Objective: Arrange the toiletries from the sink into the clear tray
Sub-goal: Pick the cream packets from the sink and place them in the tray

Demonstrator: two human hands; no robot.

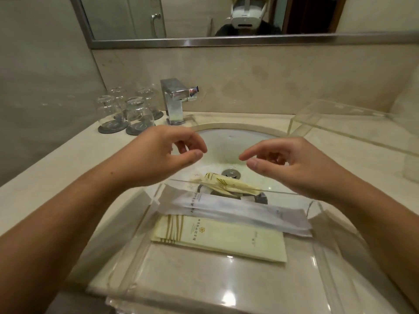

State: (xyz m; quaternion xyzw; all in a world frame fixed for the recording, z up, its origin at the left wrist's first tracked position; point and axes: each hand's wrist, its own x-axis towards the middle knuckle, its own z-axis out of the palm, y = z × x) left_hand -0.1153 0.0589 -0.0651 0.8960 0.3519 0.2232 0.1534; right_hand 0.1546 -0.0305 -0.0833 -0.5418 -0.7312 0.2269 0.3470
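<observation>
A clear tray (328,264) sits on the counter's front edge, reaching over the sink (226,143). Inside it lie a flat cream packet (226,240) with gold stripes and, behind it, a long white translucent packet (231,211). More cream and dark packets (229,185) lie in the sink bowl just past the tray's far wall, near the drain (230,172). My left hand (158,152) and my right hand (294,164) hover above the sink, fingers loosely curled and apart, holding nothing.
A chrome faucet (175,100) stands behind the sink. Several upturned glasses (127,109) on dark coasters sit at the back left. A second clear box (353,125) rests on the counter at the right. A mirror (204,17) hangs above.
</observation>
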